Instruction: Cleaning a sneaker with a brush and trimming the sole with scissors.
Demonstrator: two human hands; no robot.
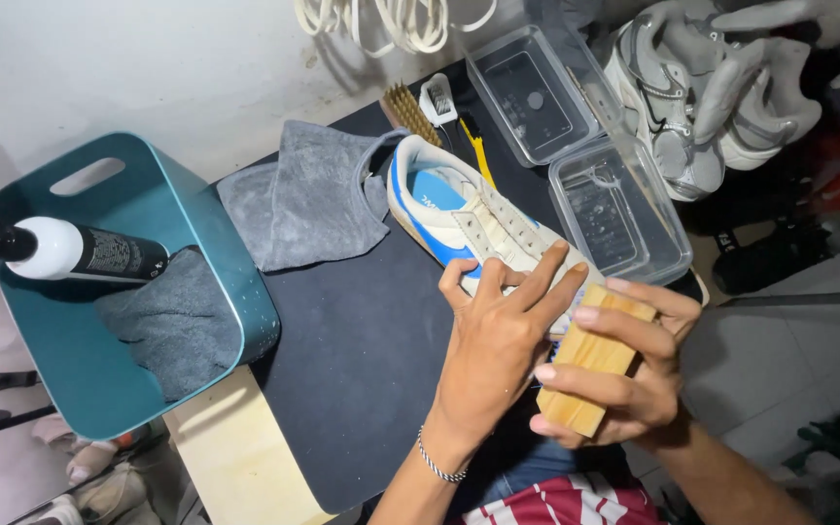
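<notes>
The left hand [498,335] rests spread on the white-and-blue lace-less sneaker [459,214], at 12 o'clock on the black mat surface [362,360]. The right hand [634,374] is clamped on a wooden-backed brush block [590,365] at the toe. Brushing appears underway; the removed laces [391,19] lie at 12 o'clock.

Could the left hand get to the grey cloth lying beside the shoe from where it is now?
Probably yes: the left hand rests on the shoe, and only bare dark mat lies between it and the grey cloth.
</notes>
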